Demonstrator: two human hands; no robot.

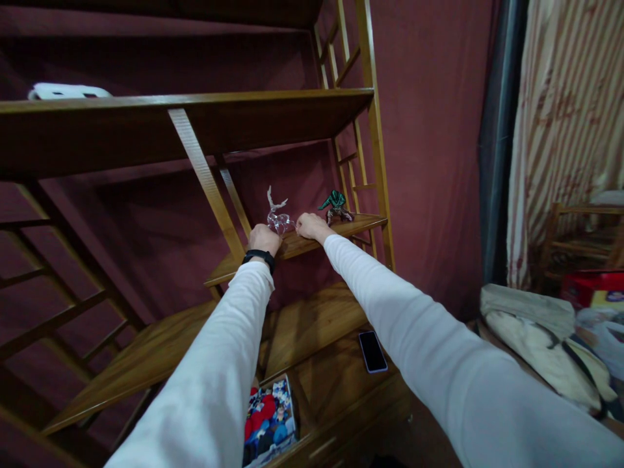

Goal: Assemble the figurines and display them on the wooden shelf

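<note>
White sleeves [439,364] of soft, creased fabric, long across the foreground, with a smooth black wristband [258,257] at the left cuff. Left hand [264,239] and right hand [311,225], both with curled fingers, at opposite sides of a transparent, faceted deer figurine [280,223] with pale, branching antlers, upright at the narrow wooden shelf [302,246]; gripping or merely touching, cannot tell. Just beyond the right hand, a wide-legged action figure [336,203] with a ridged green top. Below, a flat, round-cornered smartphone [373,351] on brown wood, and an open, straight-edged box [293,409] crammed with small red, blue and white pieces [263,416].
</note>
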